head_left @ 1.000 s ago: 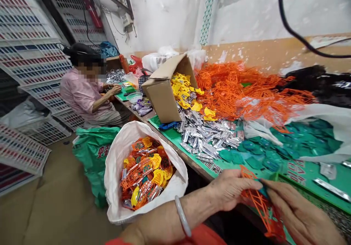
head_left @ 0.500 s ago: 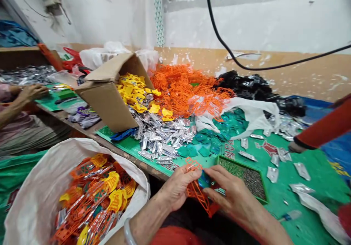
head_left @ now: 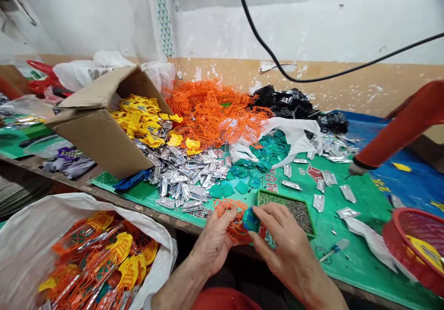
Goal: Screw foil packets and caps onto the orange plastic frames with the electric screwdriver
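My left hand is closed around an orange plastic lattice frame at the front edge of the table. Between the thumb and fingers of my right hand is a translucent teal plastic piece, set against the right end of the orange frame. Whether the two parts are joined, I cannot tell. Just behind my right hand stands a green tray of small dark metal pieces, probably screws. Loose teal pieces and silver parts lie beyond my hands.
A tipped cardboard box spills yellow parts beside an orange frame heap. At lower left is a white sack of assembled pieces. On the right are an orange-red power tool, a screwdriver and a red basket.
My view has turned right, bringing the red basket into sight. The orange frame is tilted up more level, and my right hand still pinches the teal piece at its end.
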`<state>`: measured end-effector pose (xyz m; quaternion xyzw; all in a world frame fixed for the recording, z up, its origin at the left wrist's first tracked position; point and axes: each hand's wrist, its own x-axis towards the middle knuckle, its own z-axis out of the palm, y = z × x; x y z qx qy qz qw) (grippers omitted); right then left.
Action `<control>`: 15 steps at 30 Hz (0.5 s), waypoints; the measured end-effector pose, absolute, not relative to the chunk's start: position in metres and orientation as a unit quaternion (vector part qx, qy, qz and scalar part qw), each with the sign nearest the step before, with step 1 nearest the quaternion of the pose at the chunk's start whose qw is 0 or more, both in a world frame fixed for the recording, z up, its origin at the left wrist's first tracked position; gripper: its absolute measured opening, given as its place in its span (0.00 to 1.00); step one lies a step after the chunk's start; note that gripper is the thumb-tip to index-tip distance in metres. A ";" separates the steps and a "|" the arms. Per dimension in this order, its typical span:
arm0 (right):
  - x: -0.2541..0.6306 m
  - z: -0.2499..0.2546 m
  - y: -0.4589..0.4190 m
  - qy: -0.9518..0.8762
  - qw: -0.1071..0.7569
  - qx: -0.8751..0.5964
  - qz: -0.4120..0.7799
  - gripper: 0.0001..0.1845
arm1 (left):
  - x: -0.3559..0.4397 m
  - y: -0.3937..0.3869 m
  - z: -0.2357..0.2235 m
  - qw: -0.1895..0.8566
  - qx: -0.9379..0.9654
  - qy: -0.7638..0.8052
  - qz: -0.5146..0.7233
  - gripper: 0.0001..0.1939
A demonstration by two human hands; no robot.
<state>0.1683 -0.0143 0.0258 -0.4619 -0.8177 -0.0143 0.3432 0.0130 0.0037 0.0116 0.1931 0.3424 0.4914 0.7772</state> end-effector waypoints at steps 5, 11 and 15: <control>0.159 0.022 -0.014 -0.824 0.312 -0.473 -0.028 0.15 | 0.015 0.001 0.015 0.775 0.203 0.338 0.493 0.15; 0.157 0.011 -0.016 -0.814 0.318 -0.486 -0.013 0.17 | 0.015 0.000 0.011 0.773 0.193 0.346 0.495 0.17; 0.159 0.007 -0.017 -0.800 0.347 -0.488 0.017 0.18 | 0.016 -0.003 0.010 0.772 0.192 0.352 0.494 0.18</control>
